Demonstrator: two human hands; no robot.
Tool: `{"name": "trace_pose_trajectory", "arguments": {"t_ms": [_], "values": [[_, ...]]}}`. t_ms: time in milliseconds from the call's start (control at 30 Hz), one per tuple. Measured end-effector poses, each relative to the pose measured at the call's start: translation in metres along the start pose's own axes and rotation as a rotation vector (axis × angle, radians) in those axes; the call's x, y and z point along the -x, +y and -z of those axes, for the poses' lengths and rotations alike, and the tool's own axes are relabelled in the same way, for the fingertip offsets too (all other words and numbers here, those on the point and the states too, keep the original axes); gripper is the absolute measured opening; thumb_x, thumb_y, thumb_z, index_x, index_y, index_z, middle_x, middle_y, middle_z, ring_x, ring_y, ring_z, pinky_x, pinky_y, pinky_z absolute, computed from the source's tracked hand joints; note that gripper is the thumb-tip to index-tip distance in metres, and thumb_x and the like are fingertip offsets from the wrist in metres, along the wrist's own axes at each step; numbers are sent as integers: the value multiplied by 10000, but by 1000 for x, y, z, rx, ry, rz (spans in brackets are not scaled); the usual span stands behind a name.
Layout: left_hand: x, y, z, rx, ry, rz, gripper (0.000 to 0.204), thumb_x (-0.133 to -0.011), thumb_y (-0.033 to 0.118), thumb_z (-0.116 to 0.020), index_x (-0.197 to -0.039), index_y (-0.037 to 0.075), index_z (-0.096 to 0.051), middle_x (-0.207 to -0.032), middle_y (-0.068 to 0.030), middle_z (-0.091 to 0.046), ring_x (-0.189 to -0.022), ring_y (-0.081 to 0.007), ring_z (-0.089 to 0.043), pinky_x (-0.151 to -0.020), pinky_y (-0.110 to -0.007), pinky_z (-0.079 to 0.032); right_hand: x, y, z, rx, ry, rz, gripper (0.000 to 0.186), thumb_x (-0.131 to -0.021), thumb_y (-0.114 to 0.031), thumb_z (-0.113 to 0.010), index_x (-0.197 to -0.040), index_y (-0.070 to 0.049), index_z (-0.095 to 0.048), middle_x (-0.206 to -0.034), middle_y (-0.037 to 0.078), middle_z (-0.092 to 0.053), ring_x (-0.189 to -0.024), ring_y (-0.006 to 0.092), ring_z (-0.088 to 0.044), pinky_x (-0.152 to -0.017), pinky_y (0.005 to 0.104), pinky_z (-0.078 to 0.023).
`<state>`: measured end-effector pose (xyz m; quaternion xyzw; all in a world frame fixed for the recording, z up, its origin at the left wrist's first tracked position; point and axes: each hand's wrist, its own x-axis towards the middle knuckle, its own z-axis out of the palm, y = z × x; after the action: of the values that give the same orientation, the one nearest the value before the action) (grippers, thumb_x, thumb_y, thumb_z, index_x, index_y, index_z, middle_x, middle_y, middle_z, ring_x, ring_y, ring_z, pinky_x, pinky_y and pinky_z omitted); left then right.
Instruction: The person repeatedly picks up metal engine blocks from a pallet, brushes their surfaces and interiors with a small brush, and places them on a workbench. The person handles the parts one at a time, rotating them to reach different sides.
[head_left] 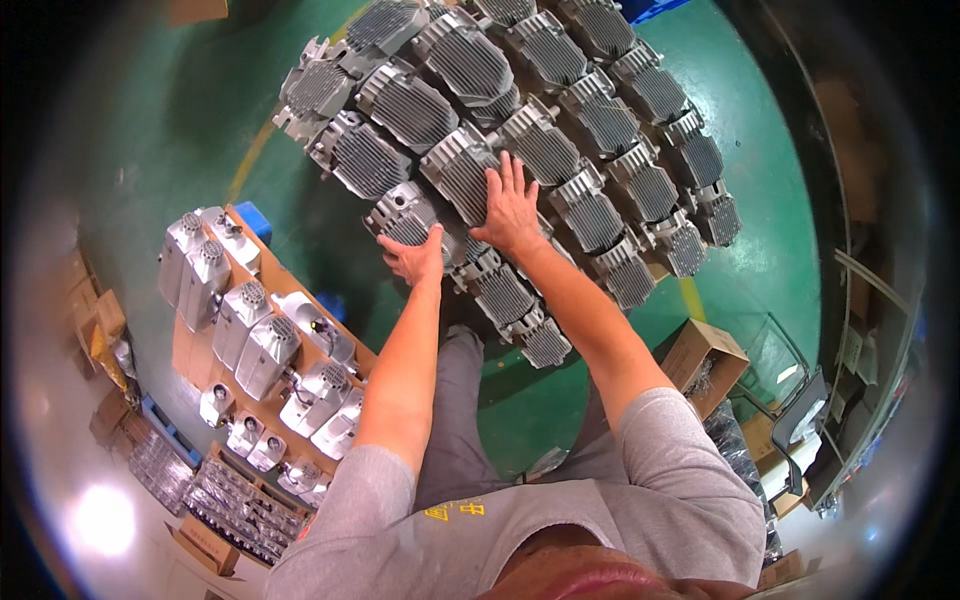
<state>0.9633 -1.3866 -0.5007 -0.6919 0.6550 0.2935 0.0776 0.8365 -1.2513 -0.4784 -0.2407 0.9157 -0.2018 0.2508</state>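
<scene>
Left hand (415,255) gripping lower edge of a finned grey metal casting (410,215) at near side of the stacked castings (560,120). Right hand (510,210) spread flat, fingers open, pressing neighbouring casting (462,170). Second batch of castings (265,345) on wooden pallet (182,350) to left. Open cardboard box (705,350) right on green floor (760,200), contents unclear.

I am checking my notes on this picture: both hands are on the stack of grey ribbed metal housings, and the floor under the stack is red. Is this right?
Not quite: the head view shows the floor is green. The rest holds: left hand and right hand are on the grey ribbed housings.
</scene>
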Motion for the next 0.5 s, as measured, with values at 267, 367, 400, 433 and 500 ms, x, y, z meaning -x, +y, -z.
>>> {"name": "trace_pose_trajectory", "arguments": {"t_ms": [267,367,400,433,500], "values": [[-2,-8,45,86,-87,-45,1255,-608,478,-929,-1597,96,-258,-1527,-302,-361,-1399,-456,-402,-1170,-501,-378,8,-18,-17,-26,59,-14,1235,-587,-373,-955,-1580,-114,-269,-1637,253,-221,-1454,450,-311,-1109,585,-390],[-6,-36,74,24,-125,-178,1246,-608,463,-924,-1592,78,-264,-1519,-299,-376,-1401,-447,-403,-1176,-496,-369,5,-4,9,-111,30,-79,1229,-561,-376,-939,-1567,-154,-270,-1571,244,-308,-1392,454,-363,-1084,594,-394],[-7,-46,87,11,-150,-236,1237,-607,452,-921,-1585,60,-273,-1512,-298,-388,-1402,-437,-406,-1182,-491,-360,13,5,18,-134,33,-95,1208,-568,-387,-919,-1562,-167,-268,-1557,241,-320,-1381,463,-366,-1091,598,-386],[-4,-58,99,-21,-107,-297,1234,-610,455,-920,-1584,58,-275,-1508,-294,-392,-1402,-433,-408,-1180,-487,-364,25,16,29,-131,33,-105,1203,-576,-394,-905,-1569,-176,-262,-1557,251,-325,-1386,477,-365,-1098,607,-376],[3,-68,132,-121,-115,-386,1224,-614,456,-920,-1580,59,-282,-1503,-279,-400,-1403,-429,-410,-1176,-485,-369,66,53,44,-148,86,-97,1198,-569,-396,-900,-1572,-177,-283,-1542,278,-347,-1388,488,-378,-1108,606,-370]]}}
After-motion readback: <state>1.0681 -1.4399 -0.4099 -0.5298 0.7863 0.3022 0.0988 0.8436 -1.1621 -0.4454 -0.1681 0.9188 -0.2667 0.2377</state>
